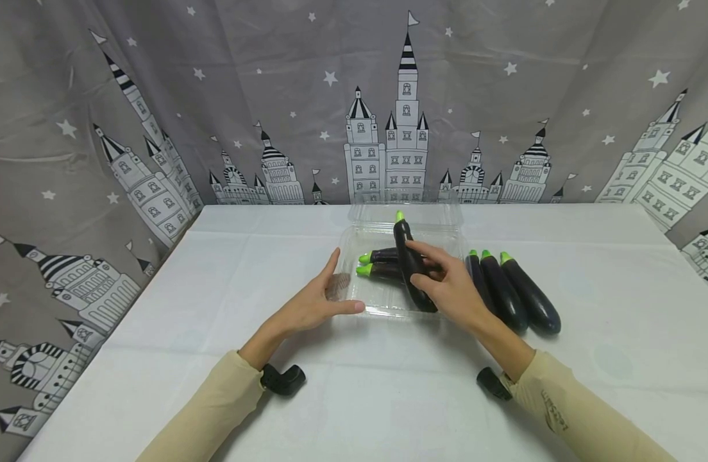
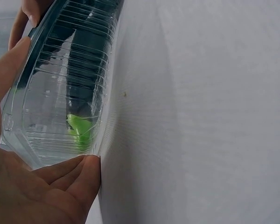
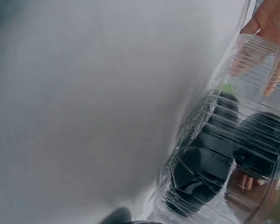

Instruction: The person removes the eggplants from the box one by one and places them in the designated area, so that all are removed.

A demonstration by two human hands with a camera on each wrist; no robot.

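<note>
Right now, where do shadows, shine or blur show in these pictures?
Head view: evenly lit, with glints on the clear container and a soft shadow below the left hand; left wrist view: bright streaks along the container's ridges; right wrist view: dimmer, ridges breaking up the eggplants, a blurred dark patch in the top left corner.

Lettering shows only as a small dark print on the right sleeve, at four o'clock in the head view. Its line of letters slants down toward five o'clock, a curved dark mark beside it; too small and blurred to read with certainty. In both wrist views no word or number can be read.
</note>
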